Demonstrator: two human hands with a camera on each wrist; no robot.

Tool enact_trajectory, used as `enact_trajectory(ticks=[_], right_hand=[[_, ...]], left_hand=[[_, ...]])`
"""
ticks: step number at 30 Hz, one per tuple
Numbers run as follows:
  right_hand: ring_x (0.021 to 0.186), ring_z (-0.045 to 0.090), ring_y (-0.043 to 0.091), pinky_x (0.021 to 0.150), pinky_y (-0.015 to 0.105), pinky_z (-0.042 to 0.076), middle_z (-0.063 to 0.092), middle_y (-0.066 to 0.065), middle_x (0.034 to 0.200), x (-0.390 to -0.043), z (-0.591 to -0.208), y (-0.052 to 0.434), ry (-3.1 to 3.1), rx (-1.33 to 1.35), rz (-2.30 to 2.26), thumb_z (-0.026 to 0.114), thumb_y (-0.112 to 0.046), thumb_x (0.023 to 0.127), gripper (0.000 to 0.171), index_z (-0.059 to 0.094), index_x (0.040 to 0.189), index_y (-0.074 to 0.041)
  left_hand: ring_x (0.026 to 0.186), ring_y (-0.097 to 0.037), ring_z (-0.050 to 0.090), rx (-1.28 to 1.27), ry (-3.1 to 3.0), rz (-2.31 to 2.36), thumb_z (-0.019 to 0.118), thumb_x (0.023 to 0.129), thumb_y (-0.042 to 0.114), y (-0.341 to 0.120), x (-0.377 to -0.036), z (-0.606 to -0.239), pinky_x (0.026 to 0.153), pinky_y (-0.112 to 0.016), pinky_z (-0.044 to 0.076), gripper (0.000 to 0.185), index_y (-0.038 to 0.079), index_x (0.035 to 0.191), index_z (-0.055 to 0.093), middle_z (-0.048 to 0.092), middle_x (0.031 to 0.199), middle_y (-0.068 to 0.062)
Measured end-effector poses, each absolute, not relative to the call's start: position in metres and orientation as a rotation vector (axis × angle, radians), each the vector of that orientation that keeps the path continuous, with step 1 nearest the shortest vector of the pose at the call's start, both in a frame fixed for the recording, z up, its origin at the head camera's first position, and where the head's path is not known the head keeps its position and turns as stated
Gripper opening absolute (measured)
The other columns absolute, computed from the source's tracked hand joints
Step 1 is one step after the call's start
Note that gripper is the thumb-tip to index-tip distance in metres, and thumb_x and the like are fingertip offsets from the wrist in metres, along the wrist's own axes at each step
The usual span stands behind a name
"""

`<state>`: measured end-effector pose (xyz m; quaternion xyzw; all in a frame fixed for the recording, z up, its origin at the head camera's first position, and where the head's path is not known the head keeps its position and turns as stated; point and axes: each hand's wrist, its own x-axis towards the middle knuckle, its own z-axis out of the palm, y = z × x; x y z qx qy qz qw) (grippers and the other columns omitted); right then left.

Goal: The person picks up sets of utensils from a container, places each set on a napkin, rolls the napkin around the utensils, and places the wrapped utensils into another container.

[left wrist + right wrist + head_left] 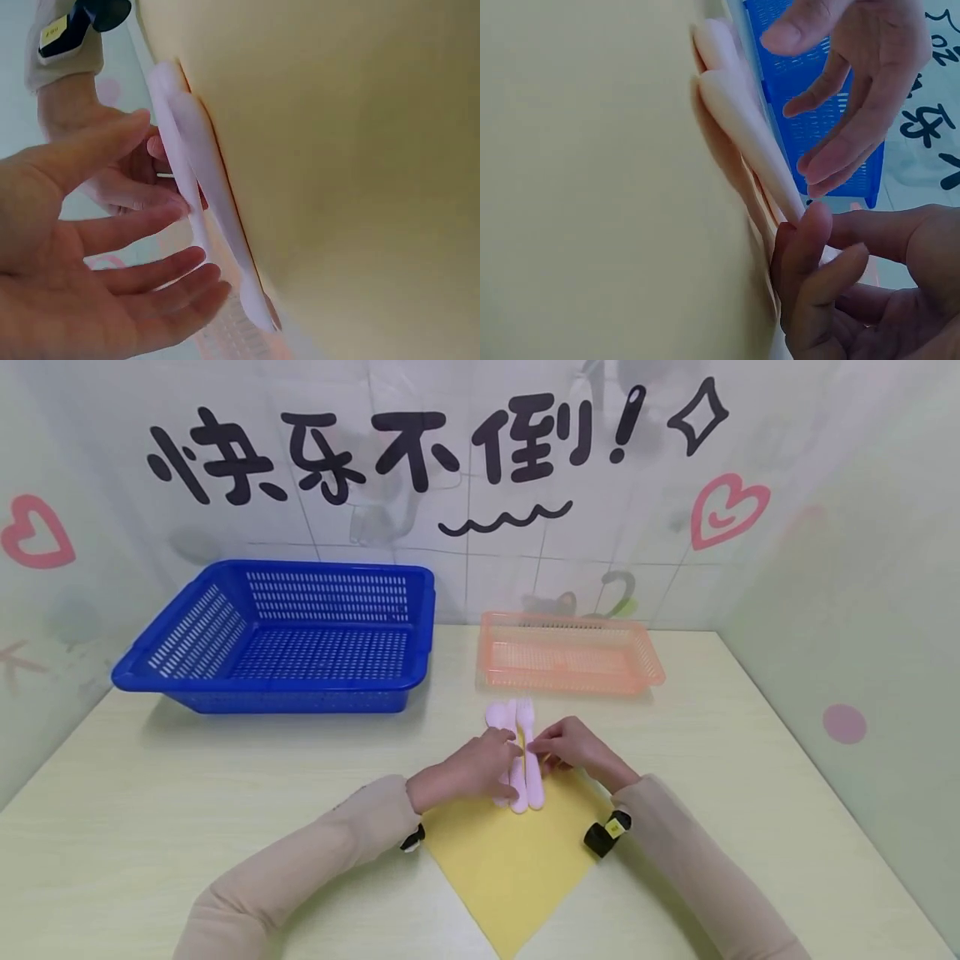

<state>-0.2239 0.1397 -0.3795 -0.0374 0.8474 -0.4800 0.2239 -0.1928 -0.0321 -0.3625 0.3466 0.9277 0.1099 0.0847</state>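
Note:
A pale pink spoon (497, 716), a knife (517, 795) and a fork (526, 717) lie side by side on the upper part of a yellow square sheet (513, 868), one corner of which points towards me. Over the spoon and knife hovers my left hand (480, 764), its fingers spread and loosely bent; the left wrist view shows its palm with nothing in it. My right hand (576, 746) pinches the fork by its narrow middle between thumb and fingertips, from the right. The left hand partly hides the spoon's handle.
A large blue plastic basket (300, 700) stands at the back left, and a shallow orange basket (570, 681) at the back right. Patterned walls enclose the pale tabletop (225, 802) behind and on both sides.

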Motion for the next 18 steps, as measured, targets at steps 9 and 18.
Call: enact_trajectory(ticks=[9,18], right_hand=[[0.043,0.054,0.007,0.046,0.019,0.047,0.057,0.002,0.052,-0.226,-0.383,0.136,2.291,-0.065,-1.363,0.056,-0.004,0.085,0.017,0.062,0.087,0.012],[0.045,0.056,0.010,0.049,0.024,0.050,0.059,0.008,0.059,-0.226,-0.384,0.135,2.336,-0.032,-1.342,0.056,-0.003,0.085,0.014,0.060,0.087,0.010]], left_hand=[[0.132,-0.026,0.023,1.079,2.647,0.049,0.065,0.080,0.032,-0.030,-0.178,-0.369,0.098,-0.049,0.031,0.067,0.005,0.135,0.037,0.028,0.143,-0.011],[0.132,-0.023,0.023,1.119,2.616,0.009,0.055,0.088,0.028,-0.030,-0.174,-0.368,0.098,-0.051,0.030,0.053,0.010,0.135,0.038,0.027,0.144,-0.008]])
